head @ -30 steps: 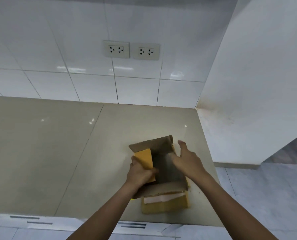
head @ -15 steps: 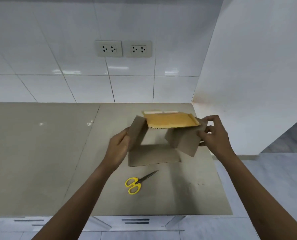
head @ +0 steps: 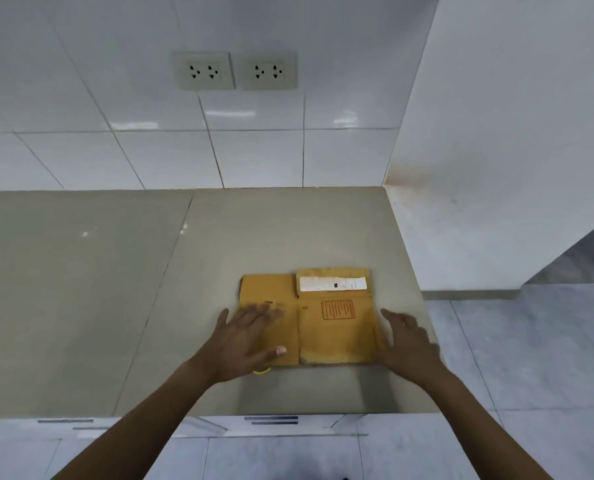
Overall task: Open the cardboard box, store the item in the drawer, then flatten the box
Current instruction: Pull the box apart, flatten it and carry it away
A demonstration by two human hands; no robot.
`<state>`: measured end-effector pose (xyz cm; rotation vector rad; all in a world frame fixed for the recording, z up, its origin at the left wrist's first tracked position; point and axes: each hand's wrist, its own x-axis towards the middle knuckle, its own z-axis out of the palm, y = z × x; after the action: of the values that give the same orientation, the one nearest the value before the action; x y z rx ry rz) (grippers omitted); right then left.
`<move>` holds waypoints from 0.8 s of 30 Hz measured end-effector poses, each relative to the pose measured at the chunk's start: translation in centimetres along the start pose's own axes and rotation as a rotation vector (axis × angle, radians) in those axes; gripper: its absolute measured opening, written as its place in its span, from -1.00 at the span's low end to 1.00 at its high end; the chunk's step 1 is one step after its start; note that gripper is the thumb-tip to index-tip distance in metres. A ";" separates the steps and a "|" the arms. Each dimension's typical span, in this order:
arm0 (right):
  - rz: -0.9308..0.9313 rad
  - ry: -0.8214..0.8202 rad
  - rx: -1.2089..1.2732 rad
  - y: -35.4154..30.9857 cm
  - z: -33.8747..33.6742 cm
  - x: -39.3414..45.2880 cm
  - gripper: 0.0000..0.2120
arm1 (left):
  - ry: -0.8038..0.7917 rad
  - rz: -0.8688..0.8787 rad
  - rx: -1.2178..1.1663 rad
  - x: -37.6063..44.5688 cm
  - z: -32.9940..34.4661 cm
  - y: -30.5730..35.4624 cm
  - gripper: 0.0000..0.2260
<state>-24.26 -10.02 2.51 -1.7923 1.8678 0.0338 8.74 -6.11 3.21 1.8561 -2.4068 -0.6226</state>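
A white tiled wall (head: pixel 254 150) with two sockets (head: pixel 236 71) rises behind the beige counter (head: pixel 80 289) where I work, and a white side wall (head: pixel 513 133) closes it off on my right. The cardboard box (head: pixel 323 327) lies flat on the counter near the right front corner, its yellow-brown outside facing up, with a white label (head: pixel 333 283) along the far edge and a printed red square (head: pixel 337 310) below it. My left hand (head: pixel 250 337) presses palm down on the left panel, fingers spread open and gripping nothing. My right hand (head: pixel 409 341) rests open at the box's right edge, fingers loose, also holding nothing. A sliver of yellow scissors handle (head: pixel 262 371) peeks out just under my left hand at the box's near edge.
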 end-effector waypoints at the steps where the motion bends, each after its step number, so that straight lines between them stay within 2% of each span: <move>1: -0.029 0.072 -0.058 -0.6 -0.5 0.3 -0.28 | 0.036 -0.014 0.009 0.8 0.0 -0.2 -0.28; 3: -0.135 0.120 -0.080 -2.5 -0.9 1.2 -0.36 | -0.010 -0.075 0.041 2.7 -0.1 -0.1 -0.18; 6: -0.258 0.014 -0.177 -5.8 0.3 2.8 -0.34 | -0.139 -0.170 0.069 5.6 0.9 0.7 -0.08; 10: -0.229 -0.050 -0.307 -6.8 3.6 3.7 -0.34 | -0.177 -0.229 0.129 6.8 3.4 1.2 -0.15; 13: -0.225 -0.059 -0.278 -6.5 3.8 4.4 -0.35 | -0.175 -0.261 0.087 7.3 3.4 1.4 -0.22; 15: -0.161 -0.014 -0.143 -6.4 2.9 4.8 -0.36 | -0.153 -0.319 -0.067 7.7 2.0 1.8 -0.33; 16: -0.083 0.063 -0.061 -6.3 2.4 5.0 -0.37 | -0.069 -0.389 -0.165 7.9 1.4 1.9 -0.39; 18: 0.157 0.203 0.077 -6.0 1.5 5.2 -0.40 | 0.185 -0.665 -0.343 7.9 0.2 1.9 -0.48; 19: 0.263 0.220 0.124 -5.9 1.2 5.1 -0.44 | 0.252 -0.824 -0.423 7.7 -0.3 1.7 -0.50; 21: 0.325 0.201 0.148 -5.9 1.1 4.8 -0.47 | 0.204 -0.997 -0.555 7.3 -1.0 1.3 -0.51; 24: 0.295 0.223 0.216 -6.3 1.1 4.5 -0.42 | 0.163 -1.022 -0.706 7.3 -1.4 0.4 -0.51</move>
<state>-17.85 -14.41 1.99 -1.4130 2.1874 -0.2595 6.62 -13.28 3.07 2.4468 -0.7765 -1.0830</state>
